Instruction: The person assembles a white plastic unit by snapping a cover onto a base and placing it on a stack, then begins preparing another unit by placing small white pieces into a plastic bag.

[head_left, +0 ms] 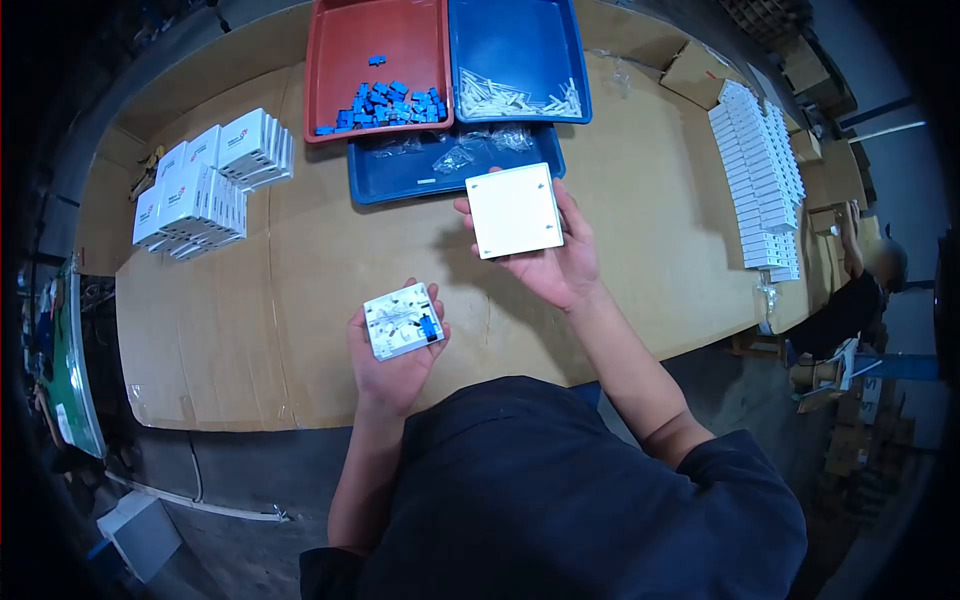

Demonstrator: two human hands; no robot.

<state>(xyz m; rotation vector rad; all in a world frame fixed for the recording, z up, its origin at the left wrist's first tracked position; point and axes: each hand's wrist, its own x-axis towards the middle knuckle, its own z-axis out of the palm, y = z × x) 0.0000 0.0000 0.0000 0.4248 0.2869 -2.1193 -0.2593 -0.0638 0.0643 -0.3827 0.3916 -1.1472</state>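
Note:
Over the near part of the table, my left hand (388, 380) is closed around the edges of a square white electronic module (398, 325). Its upper face carries small dark parts, and a blue terminal block (429, 328) sits at its right edge. Higher and to the right, my right hand (565, 272) grips a flat square white cover plate (515, 212) from below, with the thumb along its right side. Small dark marks show near the plate's corners. The module and the plate are apart. Some fingers of each hand are hidden beneath what they hold.
A red tray (312, 90) holds blue terminal blocks; a blue tray (520, 40) holds thin white pieces. Under them, another blue tray (380, 185) holds clear plastic bags. White boxes (185, 195) are stacked left, more white modules (755, 170) right. A co-worker (850, 300) is at far right.

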